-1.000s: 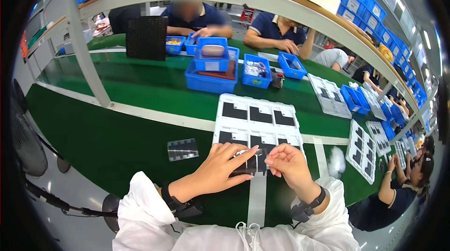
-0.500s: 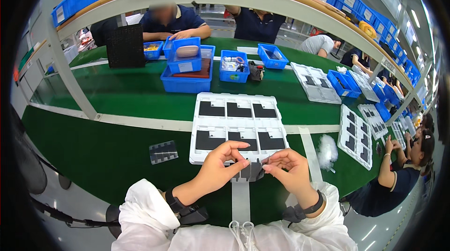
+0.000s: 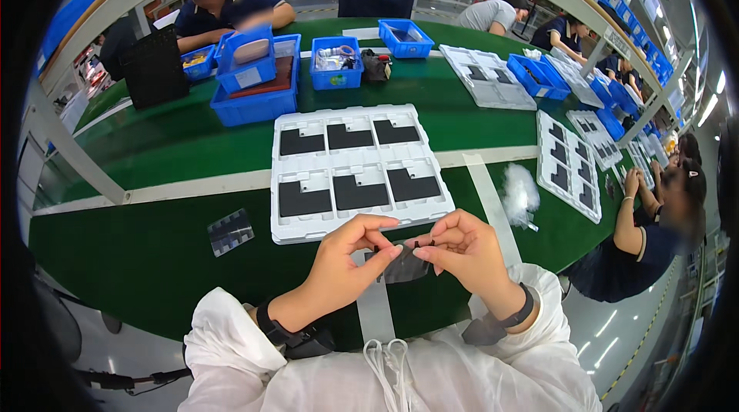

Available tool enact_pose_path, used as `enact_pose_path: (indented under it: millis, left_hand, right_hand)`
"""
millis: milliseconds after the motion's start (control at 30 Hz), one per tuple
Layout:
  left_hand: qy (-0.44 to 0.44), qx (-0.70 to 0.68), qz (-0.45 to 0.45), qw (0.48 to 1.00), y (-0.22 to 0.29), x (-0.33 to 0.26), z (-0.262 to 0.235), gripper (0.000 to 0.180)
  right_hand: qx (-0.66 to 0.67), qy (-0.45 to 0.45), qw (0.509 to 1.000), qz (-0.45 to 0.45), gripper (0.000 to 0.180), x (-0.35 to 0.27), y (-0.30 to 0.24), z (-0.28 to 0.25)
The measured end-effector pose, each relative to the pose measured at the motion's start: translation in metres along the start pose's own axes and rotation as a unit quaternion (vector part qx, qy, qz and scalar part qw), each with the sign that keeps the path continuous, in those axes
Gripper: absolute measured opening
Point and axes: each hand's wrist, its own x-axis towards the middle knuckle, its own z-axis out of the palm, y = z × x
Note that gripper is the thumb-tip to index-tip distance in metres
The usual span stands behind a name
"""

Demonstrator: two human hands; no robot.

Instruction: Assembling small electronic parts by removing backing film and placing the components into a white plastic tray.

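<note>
Just in front of the near edge of a white plastic tray (image 3: 419, 217), both my hands are at a thin, see-through grey film sheet (image 3: 406, 270) with small dark tabs along its upper edge. My left hand (image 3: 345, 260) pinches the sheet between thumb and forefinger at its upper left side. With thumb and fingertips, my right hand (image 3: 467, 252) grips the upper right side, close to a dark tab. The tray's shaped recesses hold several black L-shaped pieces (image 3: 362, 194). On the green table to the left lies a similar film sheet (image 3: 230, 232) with pale tabs.
To the right are a wad of clear plastic wrap (image 3: 520, 195) and another white tray (image 3: 544, 154) of black pieces. Blue bins (image 3: 254, 110) stand farther back, near a black box (image 3: 154, 66). A shelf post (image 3: 73, 143) rises at left. Co-workers (image 3: 647, 216) sit around the table.
The view has shifted, so the tray sits farther left and higher. The film in my hands has turned and now looks more see-through; my fingertips have drawn closer together.
</note>
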Motion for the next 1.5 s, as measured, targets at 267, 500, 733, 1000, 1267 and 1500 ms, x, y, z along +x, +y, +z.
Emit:
enact_pose_path:
  millis: [267,500,733,1000,1267,1500]
  left_hand:
    - [0.017,0.003,-0.003,1.0,-0.005,-0.006,-0.001,0.031]
    - [0.054,0.008,-0.03,0.998,-0.013,-0.01,-0.011,0.031]
    - [-0.031,0.108,-0.089,0.99,-0.036,-0.02,-0.034,0.022]
    - [-0.081,0.449,0.024,0.889,-0.058,-0.039,-0.04,0.028]
    - [-0.078,0.547,-0.028,0.833,-0.057,-0.044,-0.052,0.034]
    - [-0.077,0.514,-0.036,0.853,-0.061,-0.04,-0.061,0.032]
  right_hand:
    - [0.044,0.004,0.999,0.03,0.02,-0.009,-0.001,-0.002]
    - [0.018,0.019,0.999,0.036,0.019,-0.012,0.007,-0.01]
    - [-0.24,0.195,0.95,0.048,0.022,0.012,0.052,-0.134]
    - [-0.716,0.146,0.682,-0.002,0.036,0.027,0.089,-0.192]
    - [-0.879,0.176,0.443,-0.01,0.025,0.083,0.032,-0.139]
    - [-0.703,0.009,0.692,-0.165,0.008,0.158,-0.002,-0.08]
